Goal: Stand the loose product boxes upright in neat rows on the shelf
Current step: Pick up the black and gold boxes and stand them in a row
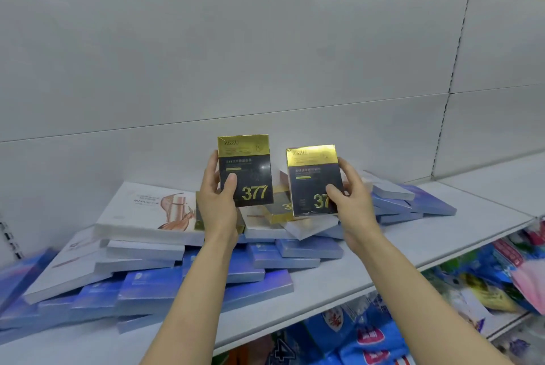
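Two black-gold boxes upright: left hand grips one; right hand another.

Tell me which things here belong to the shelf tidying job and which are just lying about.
Part of the job:
- black and gold box held in the left hand
- black and gold box held in the right hand
- blue boxes lying flat in a heap
- white boxes lying on the heap
- shelf

Just lying about:
- packets on the lower shelf

Bare arms, nothing worn
Both forearms are uncovered right up to the frame edge; left hand and right hand have short nails.
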